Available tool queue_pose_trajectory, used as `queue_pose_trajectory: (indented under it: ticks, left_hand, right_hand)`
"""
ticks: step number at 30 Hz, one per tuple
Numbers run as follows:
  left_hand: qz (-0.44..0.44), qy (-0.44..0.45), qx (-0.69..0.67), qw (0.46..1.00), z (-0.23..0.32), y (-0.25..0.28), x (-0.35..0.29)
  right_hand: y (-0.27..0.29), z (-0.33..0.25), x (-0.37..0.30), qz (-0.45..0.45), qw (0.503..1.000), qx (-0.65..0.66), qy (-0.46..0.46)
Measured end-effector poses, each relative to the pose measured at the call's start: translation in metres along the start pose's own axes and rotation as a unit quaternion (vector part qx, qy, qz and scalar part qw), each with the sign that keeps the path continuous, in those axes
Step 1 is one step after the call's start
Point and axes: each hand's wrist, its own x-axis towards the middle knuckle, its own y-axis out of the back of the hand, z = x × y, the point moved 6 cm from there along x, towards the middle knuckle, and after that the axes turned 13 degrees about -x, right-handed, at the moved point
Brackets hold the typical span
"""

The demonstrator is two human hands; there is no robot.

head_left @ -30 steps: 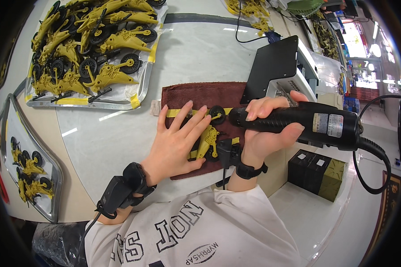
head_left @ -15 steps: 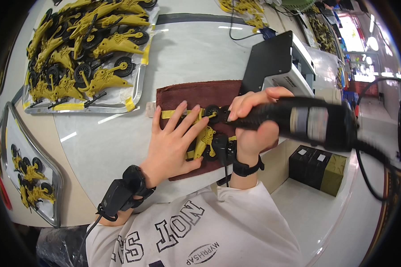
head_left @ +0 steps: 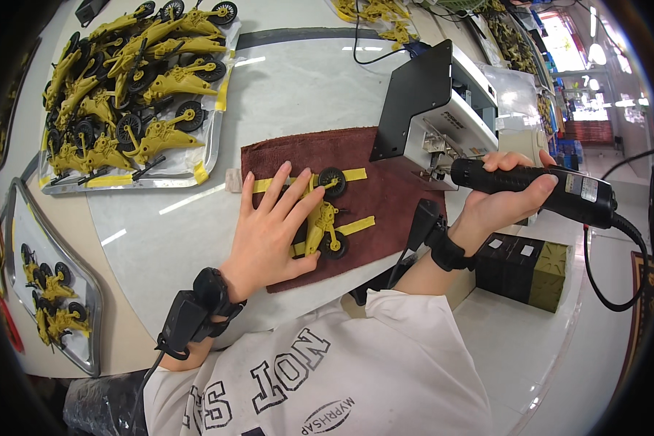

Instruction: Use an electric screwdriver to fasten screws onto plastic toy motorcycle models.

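Left hand spread flat, fingers fanned and unclenched, laid over a yellow toy motorcycle; right hand wrapped around a black handheld power tool. Toy lies on a brown cloth mat, left of the mat's middle, partly hidden under the left hand; thumb at its near end. Two black wheels show just right of the fingers, one at the toy's far end, one at its near end. Two yellow strips on the mat, one far and one near, reach right past the toy. Tool held to the right, well apart from the toy, its nose pointing left at a metal fitting on a black-and-silver box; cannot tell whether nose and fitting touch. Tool's cord loops down on the right. Small pale block just beside the mat's left edge. Far left: metal tray with a heap of similar yellow toys, black wheels among them. Near left: second metal tray, a few more such toys in it. Black devices strapped at both wrists. Near right, below the tool: black and olive boxes.
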Motion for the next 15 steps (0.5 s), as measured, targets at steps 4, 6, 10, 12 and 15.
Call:
queue_pose_trajectory:
  ticks: [4,6,10,12,15]
  left_hand:
    - [-0.003,0.005,-0.001,1.0,-0.003,0.002,-0.002]
    - [-0.006,0.008,0.002,1.0,-0.004,0.003,-0.001]
    - [-0.006,-0.004,0.0,1.0,-0.003,0.002,-0.002]
    - [-0.004,0.001,-0.003,1.0,-0.005,0.003,-0.002]
    - [0.001,-0.001,-0.011,1.0,-0.005,0.004,-0.002]
  right_hand:
    - [-0.005,-0.001,-0.023,-0.101,0.989,0.075,-0.077]
    - [-0.006,-0.016,-0.057,-0.18,0.958,0.214,-0.063]
    - [-0.019,-0.049,-0.105,-0.243,0.939,0.241,0.022]
    - [-0.022,-0.045,-0.113,-0.251,0.931,0.265,0.011]
    - [-0.031,-0.044,-0.112,-0.27,0.917,0.294,0.023]
